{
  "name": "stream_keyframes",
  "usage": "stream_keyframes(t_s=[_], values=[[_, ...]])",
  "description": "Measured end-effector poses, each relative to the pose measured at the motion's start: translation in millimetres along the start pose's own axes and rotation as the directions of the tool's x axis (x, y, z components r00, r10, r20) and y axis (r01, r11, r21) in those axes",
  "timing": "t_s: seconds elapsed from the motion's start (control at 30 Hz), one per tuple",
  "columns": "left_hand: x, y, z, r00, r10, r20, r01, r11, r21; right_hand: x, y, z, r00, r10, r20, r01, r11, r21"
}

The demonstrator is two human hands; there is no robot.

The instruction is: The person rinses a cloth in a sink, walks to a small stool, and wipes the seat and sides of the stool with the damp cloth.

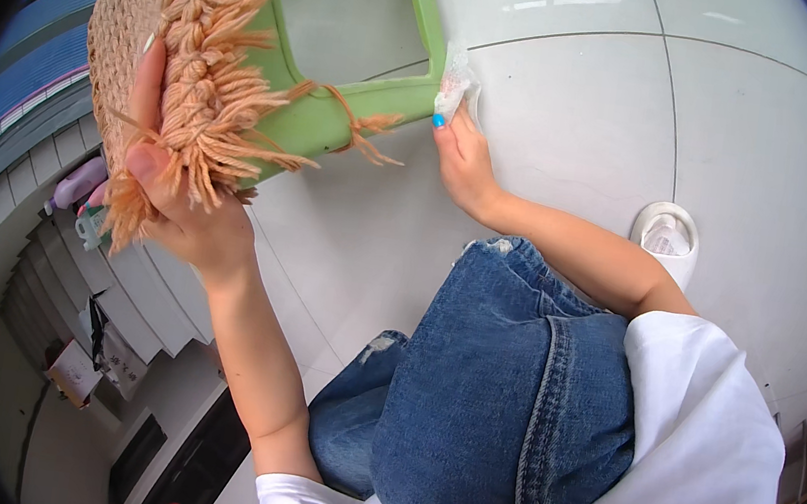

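My left hand [186, 203] grips the fringed edge of an orange woven cushion [130, 14], which covers the seat of a green plastic stool [384, 98]. The stool appears tipped on its side, with its legs and opening towards the upper middle. An orange yarn tie [345, 113] is knotted around one leg. My right hand [464, 157] holds a crumpled white wipe [455, 92] against the end of that leg. The fingers of my right hand are partly hidden behind the wipe.
Large pale floor tiles [580, 107] lie around the stool. A white slipper [667, 243] is on the floor at right. Steps [156, 297] run along the left, with plastic bottles [83, 186] beyond the cushion. My denim-covered knees [471, 381] are close below my hands.
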State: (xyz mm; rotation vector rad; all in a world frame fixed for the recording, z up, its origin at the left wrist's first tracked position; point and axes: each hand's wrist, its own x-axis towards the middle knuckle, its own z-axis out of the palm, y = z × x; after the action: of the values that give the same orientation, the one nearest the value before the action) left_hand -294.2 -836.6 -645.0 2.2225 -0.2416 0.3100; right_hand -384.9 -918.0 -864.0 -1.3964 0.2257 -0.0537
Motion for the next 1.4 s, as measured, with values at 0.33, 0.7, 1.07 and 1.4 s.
stream_keyframes(t_s=[0.33,0.7,1.07,1.4], values=[[7.5,-9.9,-1.2,0.999,-0.054,-0.004,0.053,0.996,-0.074,3.5,-22.0,-1.3,0.911,-0.316,0.266,0.389,0.871,-0.299],[6.7,-9.3,-6.8,0.999,-0.043,-0.021,0.041,0.996,-0.079,11.3,-116.8,21.5,0.8,-0.507,0.32,0.567,0.813,-0.13],[5.2,-6.0,0.2,0.999,-0.023,-0.035,0.023,1.0,-0.006,2.0,-81.9,14.7,0.788,-0.528,0.316,0.597,0.78,-0.186],[7.2,-1.5,9.7,0.996,-0.054,-0.065,0.059,0.995,0.076,29.6,-32.6,-5.0,0.688,-0.658,0.305,0.725,0.637,-0.26]])
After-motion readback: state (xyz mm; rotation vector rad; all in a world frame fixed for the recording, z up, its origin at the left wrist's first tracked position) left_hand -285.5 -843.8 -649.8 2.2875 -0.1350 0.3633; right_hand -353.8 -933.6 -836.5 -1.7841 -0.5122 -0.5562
